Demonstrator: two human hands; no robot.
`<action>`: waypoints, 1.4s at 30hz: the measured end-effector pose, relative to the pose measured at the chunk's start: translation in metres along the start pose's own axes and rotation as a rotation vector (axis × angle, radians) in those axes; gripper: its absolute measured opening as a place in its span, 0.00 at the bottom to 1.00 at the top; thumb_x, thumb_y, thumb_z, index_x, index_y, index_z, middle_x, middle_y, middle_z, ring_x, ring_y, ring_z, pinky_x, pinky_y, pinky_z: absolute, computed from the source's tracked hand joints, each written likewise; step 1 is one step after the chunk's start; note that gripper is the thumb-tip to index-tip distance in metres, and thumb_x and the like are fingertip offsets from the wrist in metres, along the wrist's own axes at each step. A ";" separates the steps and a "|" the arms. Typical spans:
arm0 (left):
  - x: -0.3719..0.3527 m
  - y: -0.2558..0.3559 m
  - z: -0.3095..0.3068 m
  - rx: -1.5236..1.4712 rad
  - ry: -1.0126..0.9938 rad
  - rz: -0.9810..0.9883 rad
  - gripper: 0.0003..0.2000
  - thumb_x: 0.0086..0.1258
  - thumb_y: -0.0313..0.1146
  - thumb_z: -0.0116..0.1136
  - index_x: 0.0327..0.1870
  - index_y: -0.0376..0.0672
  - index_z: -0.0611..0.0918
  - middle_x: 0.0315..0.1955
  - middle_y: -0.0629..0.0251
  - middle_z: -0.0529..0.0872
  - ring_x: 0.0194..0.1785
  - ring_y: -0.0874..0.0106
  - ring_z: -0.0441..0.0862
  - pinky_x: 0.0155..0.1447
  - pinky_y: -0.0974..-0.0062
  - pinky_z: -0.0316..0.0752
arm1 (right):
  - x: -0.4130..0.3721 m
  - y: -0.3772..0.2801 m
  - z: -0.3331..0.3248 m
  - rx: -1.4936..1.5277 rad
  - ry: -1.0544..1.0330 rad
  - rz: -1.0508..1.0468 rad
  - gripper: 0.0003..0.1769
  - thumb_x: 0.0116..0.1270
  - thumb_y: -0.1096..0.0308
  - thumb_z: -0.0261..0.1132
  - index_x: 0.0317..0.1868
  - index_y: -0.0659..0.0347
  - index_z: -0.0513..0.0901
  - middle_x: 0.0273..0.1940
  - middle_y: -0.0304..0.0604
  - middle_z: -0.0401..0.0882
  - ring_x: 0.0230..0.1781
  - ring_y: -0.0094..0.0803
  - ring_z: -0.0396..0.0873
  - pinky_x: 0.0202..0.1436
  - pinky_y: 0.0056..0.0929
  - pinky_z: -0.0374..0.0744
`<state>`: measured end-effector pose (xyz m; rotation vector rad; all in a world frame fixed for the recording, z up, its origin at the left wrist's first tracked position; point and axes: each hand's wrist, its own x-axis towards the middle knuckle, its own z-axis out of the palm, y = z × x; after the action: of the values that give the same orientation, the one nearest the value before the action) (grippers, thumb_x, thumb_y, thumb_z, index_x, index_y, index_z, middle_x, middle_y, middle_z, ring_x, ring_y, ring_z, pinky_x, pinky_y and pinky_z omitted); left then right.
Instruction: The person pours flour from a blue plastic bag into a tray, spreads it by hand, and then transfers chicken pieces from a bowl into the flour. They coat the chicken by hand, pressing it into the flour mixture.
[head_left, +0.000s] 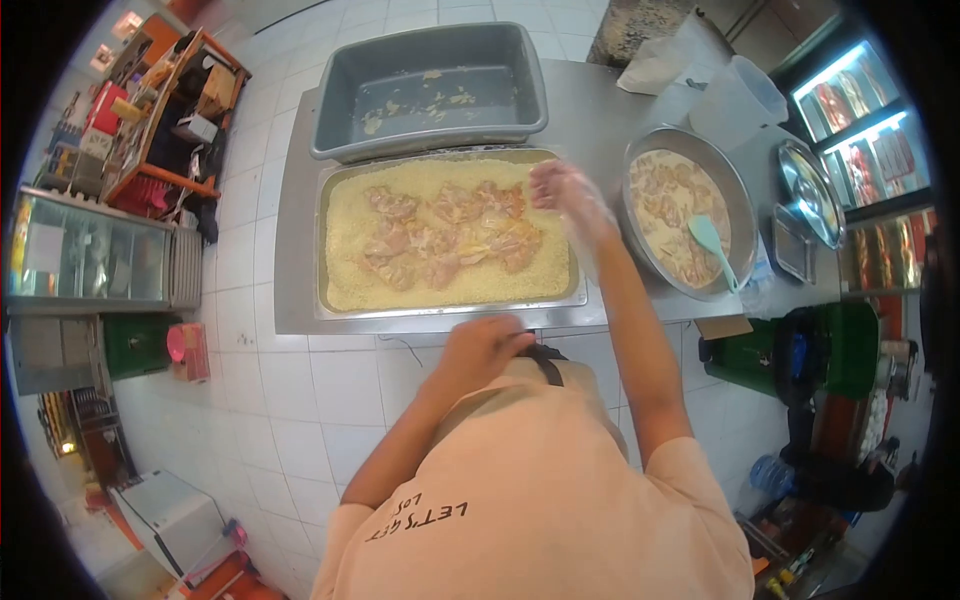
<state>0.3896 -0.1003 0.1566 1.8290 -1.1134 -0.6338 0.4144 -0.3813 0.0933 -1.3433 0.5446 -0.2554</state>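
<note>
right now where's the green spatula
In the head view, on the right: the green spatula rests in the round metal bowl, beside the crumb tray.

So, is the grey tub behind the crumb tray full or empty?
Almost empty: the grey tub shows its bare bottom, with only a few scraps left in it.

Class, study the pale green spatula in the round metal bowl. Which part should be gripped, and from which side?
Grip the spatula by its thin handle, coming over the near right rim of the bowl. The handle points to that rim, while the broad blade lies on the wet mixture.
</note>
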 end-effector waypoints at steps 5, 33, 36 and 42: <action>-0.066 -0.055 -0.009 -0.057 0.186 -0.424 0.11 0.69 0.40 0.59 0.34 0.41 0.81 0.26 0.59 0.82 0.27 0.66 0.80 0.33 0.71 0.72 | 0.065 0.063 0.006 -1.215 -0.090 0.236 0.23 0.60 0.57 0.59 0.50 0.64 0.80 0.49 0.51 0.81 0.48 0.41 0.79 0.51 0.36 0.79; -0.229 -0.339 -0.140 -0.271 0.419 -1.105 0.14 0.71 0.44 0.50 0.43 0.41 0.78 0.30 0.65 0.84 0.23 0.75 0.76 0.27 0.80 0.65 | 0.029 -0.032 0.054 -0.929 0.304 0.302 0.42 0.54 0.51 0.70 0.66 0.61 0.69 0.61 0.51 0.74 0.60 0.43 0.74 0.63 0.35 0.71; -0.191 -0.334 -0.137 -0.344 0.347 -1.022 0.12 0.64 0.31 0.49 0.45 0.38 0.79 0.31 0.62 0.83 0.26 0.74 0.76 0.30 0.77 0.67 | 0.016 -0.042 0.060 -0.981 0.281 0.224 0.34 0.56 0.53 0.68 0.63 0.54 0.73 0.59 0.51 0.76 0.58 0.45 0.76 0.61 0.37 0.73; -0.207 -0.352 -0.102 -0.348 0.188 -0.829 0.13 0.60 0.28 0.51 0.45 0.36 0.80 0.37 0.58 0.84 0.38 0.67 0.80 0.41 0.72 0.73 | 0.015 0.041 0.038 -1.254 0.138 0.603 0.26 0.59 0.57 0.61 0.56 0.59 0.78 0.56 0.57 0.76 0.56 0.49 0.76 0.59 0.38 0.74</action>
<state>0.5244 0.2007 -0.1049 1.9445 -0.0603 -1.0184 0.4414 -0.3470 0.0549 -2.2568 1.3052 0.6082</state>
